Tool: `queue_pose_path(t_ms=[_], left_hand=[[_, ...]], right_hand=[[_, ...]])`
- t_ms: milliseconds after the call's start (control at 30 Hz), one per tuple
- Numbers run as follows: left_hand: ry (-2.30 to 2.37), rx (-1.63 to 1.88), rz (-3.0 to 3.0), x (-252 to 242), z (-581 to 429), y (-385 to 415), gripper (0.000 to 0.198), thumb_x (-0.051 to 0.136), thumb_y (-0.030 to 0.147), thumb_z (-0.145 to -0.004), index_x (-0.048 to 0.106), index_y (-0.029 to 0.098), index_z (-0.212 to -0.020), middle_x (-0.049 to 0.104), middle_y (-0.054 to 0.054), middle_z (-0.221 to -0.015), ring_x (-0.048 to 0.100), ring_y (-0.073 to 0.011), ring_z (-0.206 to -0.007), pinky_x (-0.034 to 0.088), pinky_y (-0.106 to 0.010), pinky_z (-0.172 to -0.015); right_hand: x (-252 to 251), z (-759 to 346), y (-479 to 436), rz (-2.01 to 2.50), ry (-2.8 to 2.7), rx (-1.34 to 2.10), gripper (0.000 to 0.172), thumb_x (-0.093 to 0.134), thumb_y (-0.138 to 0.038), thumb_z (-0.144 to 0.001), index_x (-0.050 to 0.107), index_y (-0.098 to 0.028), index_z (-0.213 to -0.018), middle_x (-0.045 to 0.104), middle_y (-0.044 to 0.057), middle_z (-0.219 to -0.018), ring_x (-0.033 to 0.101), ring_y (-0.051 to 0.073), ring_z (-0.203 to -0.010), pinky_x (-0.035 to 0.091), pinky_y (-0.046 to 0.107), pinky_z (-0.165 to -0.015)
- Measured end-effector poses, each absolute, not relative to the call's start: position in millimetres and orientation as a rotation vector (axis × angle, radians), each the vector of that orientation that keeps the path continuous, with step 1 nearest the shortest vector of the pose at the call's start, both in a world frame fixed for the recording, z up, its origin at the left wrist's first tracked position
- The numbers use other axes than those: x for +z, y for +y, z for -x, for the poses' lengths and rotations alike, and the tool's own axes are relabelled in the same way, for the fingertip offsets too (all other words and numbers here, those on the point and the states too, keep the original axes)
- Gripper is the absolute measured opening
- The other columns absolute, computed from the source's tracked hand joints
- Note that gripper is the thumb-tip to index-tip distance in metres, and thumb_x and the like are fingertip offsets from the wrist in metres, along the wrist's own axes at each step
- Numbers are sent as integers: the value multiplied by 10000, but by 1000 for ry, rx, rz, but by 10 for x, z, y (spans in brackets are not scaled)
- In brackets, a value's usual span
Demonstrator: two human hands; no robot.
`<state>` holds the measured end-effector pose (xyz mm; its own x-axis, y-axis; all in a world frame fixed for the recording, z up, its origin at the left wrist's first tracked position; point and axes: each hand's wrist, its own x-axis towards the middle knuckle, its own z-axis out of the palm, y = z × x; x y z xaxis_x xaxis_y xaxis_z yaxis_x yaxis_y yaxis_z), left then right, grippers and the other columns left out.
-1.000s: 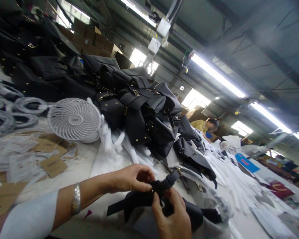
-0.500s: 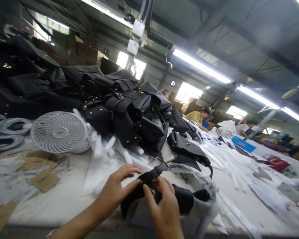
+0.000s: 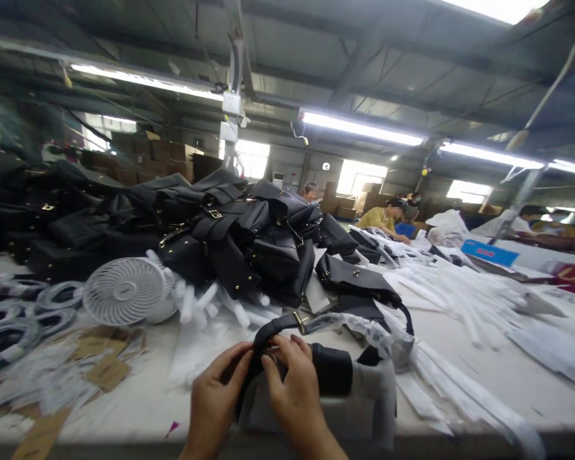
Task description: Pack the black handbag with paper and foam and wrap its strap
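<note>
My left hand (image 3: 216,397) and my right hand (image 3: 292,391) are close together at the near edge of the table, both pinching a black strap (image 3: 274,329) with a gold buckle (image 3: 298,321). The strap runs from a black bag (image 3: 333,369) that lies on grey wrapping just right of my hands. Fingers of both hands curl around the strap where it bends. Clear plastic wrap (image 3: 364,329) trails off the bag to the right.
A big heap of black bags (image 3: 230,236) fills the table's middle and left. A small white fan (image 3: 124,291) stands left of my hands, with cardboard tags (image 3: 106,370) and coiled cords (image 3: 9,319) beyond. White foam strips (image 3: 460,294) cover the right. Other people (image 3: 383,217) work farther back.
The view has swung level and to the right. My hands have drawn closer together on the strap, and the strap now arches up between them instead of lying stretched out.
</note>
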<state>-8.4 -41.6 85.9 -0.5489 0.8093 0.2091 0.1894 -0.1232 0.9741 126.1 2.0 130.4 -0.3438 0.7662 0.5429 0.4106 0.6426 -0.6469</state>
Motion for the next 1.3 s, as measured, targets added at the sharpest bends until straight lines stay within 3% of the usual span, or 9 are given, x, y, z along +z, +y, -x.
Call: queue_pose_path(t_ms=[167,267,467,633,833,967,1100,1200,1300], left_hand=[[1836,1623,-1225,1062,136,-479,451,591,576,-832,642,269,-1157,682,-47,-1226,610,-303,-1154,473,-392,-995],[1970,1583,-1539,1466,153,-414,458,519,592,-872,630,283,-1192,628,-42,-1316,565,-293,-1215,411,-395,-1046],[1794,876,-1971,2089,-146,179,495,520,596,-870,688,241,-1171,664,-104,-1273,524,-338,-1260,325,-431,-1072],[1513,533,-1876,2157,-249,527,394,743,493,-715,766,190,-966,766,-74,-841,698,-289,-829,492,-364,-790],[1275,809,-1689,2431,-18,258,561,690,416,-822,558,235,-1336,643,-55,-1285,593,-210,-1132,439,-302,-969],[1162,1076,-1376,2451,114,47,509,741,421,-804,626,197,-1246,688,-61,-1052,618,-181,-919,467,-283,-836],[1171,1173,-1298,2386,153,-24,436,755,452,-789,679,192,-1131,665,-29,-925,581,-132,-818,441,-232,-766],[1178,1193,-1282,2397,162,-33,385,784,434,-756,696,192,-1042,650,-15,-893,563,-121,-777,432,-223,-738],[1182,1177,-1271,2440,177,-50,453,755,449,-778,655,229,-1161,646,-12,-916,557,-128,-752,428,-241,-708]], right_hand=[[1421,-1495,-30,678,-2179,365,333,673,-148,-807,651,-222,-1131,723,53,-1100,644,267,-1053,446,460,-1010],[1559,-1869,25,592,-2168,145,216,614,-166,-895,675,-251,-1084,726,14,-1136,646,208,-1086,395,418,-1073],[1778,-2635,574,1019,-2153,-172,413,649,-222,-865,617,-189,-1275,654,128,-1274,580,321,-1199,355,543,-1070],[1919,-2907,878,1103,-2237,138,370,619,-144,-806,699,-244,-1153,742,54,-1029,697,235,-942,517,334,-838],[2222,-3052,990,924,-1940,449,397,614,-259,-817,663,-214,-1209,733,56,-1046,685,228,-950,506,347,-885],[2492,-2884,1009,704,-2088,547,514,674,-253,-777,620,-216,-1287,735,30,-1000,680,191,-888,516,298,-845],[2797,-2647,963,565,-2330,556,227,619,-240,-830,760,-217,-1006,742,2,-854,670,165,-789,516,261,-779],[2946,-2569,986,501,-2435,974,208,612,-297,-855,766,-183,-936,736,10,-751,686,164,-723,536,258,-711],[2957,-2579,1045,429,-2375,1526,430,728,-411,-762,717,-152,-1106,757,55,-831,716,189,-745,555,273,-671]])
